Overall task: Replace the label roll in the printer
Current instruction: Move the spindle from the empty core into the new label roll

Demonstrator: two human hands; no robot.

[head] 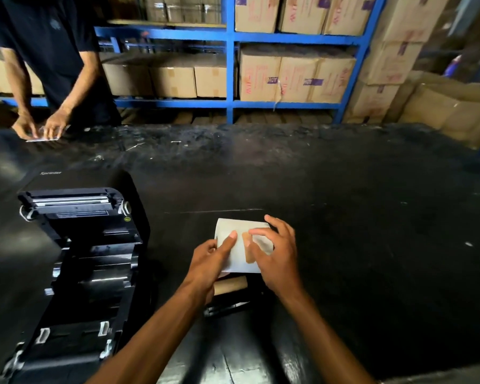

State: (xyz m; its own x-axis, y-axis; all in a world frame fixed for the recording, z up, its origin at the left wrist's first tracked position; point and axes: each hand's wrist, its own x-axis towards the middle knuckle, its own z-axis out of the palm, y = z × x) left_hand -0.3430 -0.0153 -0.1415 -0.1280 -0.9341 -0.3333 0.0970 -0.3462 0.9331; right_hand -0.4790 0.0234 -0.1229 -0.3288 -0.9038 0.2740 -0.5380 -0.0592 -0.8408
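Both forearms reach up from the bottom of the frame and meet at centre, where the left hand (pixel 212 254) and right hand (pixel 275 252) hold a white label roll (pixel 240 246) just above the black table (pixel 344 217). Left fingers clamp the roll's left side with the index laid across its face; right fingertips press on a tan strip of tape on the wrap, seemingly picking at it, while the other fingers curl over the roll's far right edge. Just below the hands lies a brown cardboard core (pixel 230 285) on a dark spindle part. At lower left of the frame stands the printer (pixel 78 259), lid thrown back, its bay bare. So the roll sits well to the right of that bay, its long axis running left to right, much as the bay's does; the left hand is the nearer one for carrying it across. At upper left another person handles a small packet.
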